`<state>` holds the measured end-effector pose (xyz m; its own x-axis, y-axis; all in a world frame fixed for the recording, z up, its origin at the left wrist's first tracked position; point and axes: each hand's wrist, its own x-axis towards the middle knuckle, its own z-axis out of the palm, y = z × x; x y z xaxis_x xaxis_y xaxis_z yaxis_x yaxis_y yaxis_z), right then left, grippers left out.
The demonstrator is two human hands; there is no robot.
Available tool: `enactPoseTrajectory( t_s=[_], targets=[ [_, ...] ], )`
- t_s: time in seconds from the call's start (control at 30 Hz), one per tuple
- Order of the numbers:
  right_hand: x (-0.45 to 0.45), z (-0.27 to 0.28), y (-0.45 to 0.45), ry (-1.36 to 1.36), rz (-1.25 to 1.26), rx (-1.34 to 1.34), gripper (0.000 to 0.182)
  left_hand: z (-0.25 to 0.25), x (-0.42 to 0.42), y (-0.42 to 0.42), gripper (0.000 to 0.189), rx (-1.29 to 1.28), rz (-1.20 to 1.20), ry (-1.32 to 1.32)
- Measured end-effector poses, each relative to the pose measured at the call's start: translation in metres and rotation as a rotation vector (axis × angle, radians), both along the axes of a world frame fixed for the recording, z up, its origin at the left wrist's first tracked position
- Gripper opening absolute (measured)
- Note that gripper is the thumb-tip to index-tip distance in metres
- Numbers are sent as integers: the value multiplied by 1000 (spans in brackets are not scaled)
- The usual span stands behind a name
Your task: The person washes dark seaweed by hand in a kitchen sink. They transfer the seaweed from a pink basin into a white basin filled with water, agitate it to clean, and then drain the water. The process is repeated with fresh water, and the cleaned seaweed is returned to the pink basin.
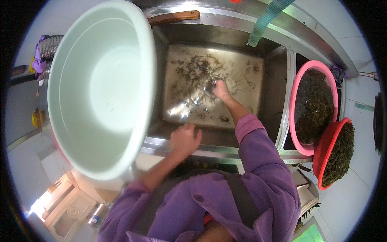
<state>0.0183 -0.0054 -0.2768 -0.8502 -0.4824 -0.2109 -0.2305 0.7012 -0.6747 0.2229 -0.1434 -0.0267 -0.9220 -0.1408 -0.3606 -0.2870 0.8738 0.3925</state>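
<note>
Before me is a metal sink (208,136) with shallow cloudy water and loose, dark plant scraps (193,68) over its floor. My right hand (222,89) reaches to the middle of the sink. Its fingers meet a shiny ripple at the water's surface, and whatever they hold there cannot be made out. Over the front rim of the sink hangs my left hand (185,139), thumb apart from the fingers and nothing seen in it. Left of the sink stands a large pale green plastic basin (121,81), its inside whitish and almost bare.
A ribbed green hose (269,21) hangs over the sink's back right corner. A wooden handle (175,17) lies on the back ledge. At the right, a pink basin (292,99) holds dark green stringy plants in water. Against it leans a red plastic strainer (325,151), heaped with similar plants.
</note>
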Motion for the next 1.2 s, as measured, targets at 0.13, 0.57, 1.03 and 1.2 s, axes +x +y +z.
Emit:
enactPoseTrajectory(
  t_s=[0.13, 0.57, 1.03, 1.2],
  targets=[
    [-7, 28, 10, -678, -364, -427, 19, -6, 4, 1, 27, -10, 17, 87],
    [19, 137, 60, -820, -376, -514, 23, 10, -7, 4, 39, -110, 5, -263],
    [74, 174, 120, -710, -500, -580, 18, 19, -2, 15, 34, -146, 118, -169],
    [101, 236, 154, -655, -682, -924, 22, 14, -3, 18, 35, -167, 113, -163]
  ],
)
